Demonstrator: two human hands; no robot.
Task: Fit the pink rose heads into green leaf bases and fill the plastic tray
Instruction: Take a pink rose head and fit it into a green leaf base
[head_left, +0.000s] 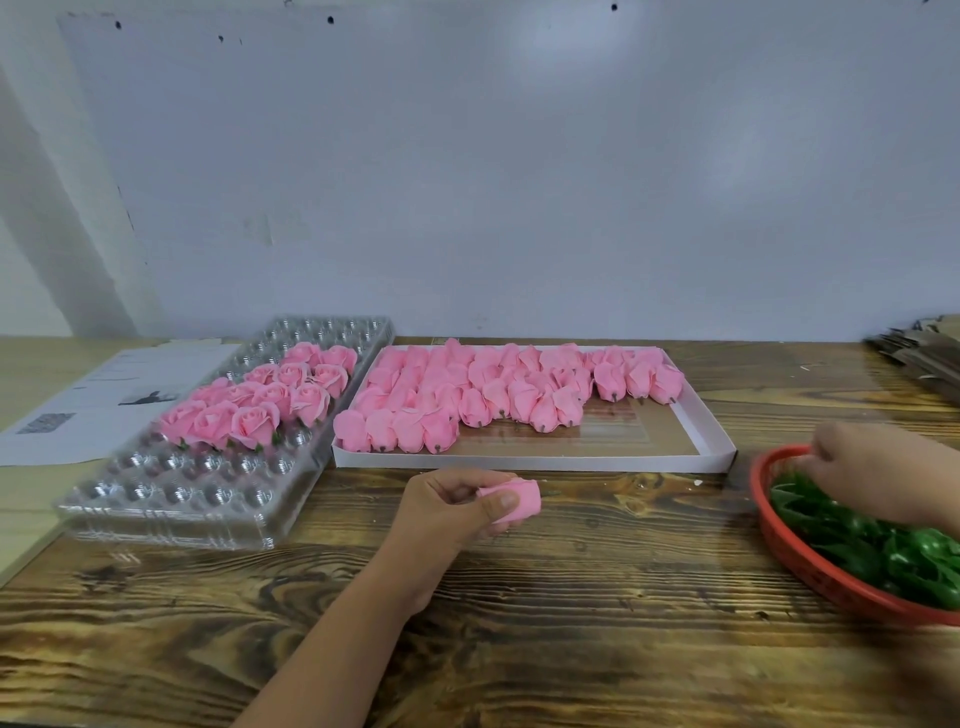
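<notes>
My left hand (452, 506) grips a pink rose head (517, 500) over the wooden table, in front of the white box. My right hand (872, 467) reaches into the red basket (795, 551) of green leaf bases (857, 545); its fingertips are down among the leaves and hidden from me. The clear plastic tray (171, 493) at the left holds several finished roses (254, 402) in its middle rows. The white cardboard box (711, 441) holds several bare rose heads (467, 395) lying on their sides.
A printed paper sheet (78, 400) lies under and left of the tray. Stacked cardboard pieces (924, 358) sit at the far right against the wall. The wooden tabletop (571, 597) stretches in front of the tray and box.
</notes>
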